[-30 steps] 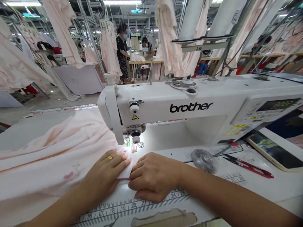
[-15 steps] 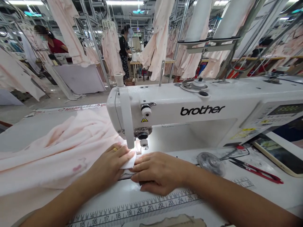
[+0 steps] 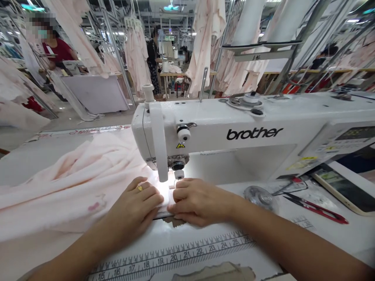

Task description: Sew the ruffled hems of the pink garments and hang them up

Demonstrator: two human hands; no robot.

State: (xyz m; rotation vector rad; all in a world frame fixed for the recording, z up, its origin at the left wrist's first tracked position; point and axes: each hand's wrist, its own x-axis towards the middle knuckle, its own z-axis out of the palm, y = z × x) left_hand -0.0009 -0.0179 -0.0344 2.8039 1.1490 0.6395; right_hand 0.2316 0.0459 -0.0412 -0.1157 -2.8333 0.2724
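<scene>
The left hand and right hand lay flat, fingers close together, pressing a folded edge of pale pink fabric onto the white sewing table, just before the presser foot of the Brother sewing machine. The step looked like guiding a seam; feeding further called for keeping that edge straight. Open tabletop lay rightward, toward the red thread snips.

The pink cloth is matt, the sewing machine glossy, smooth white.
</scene>
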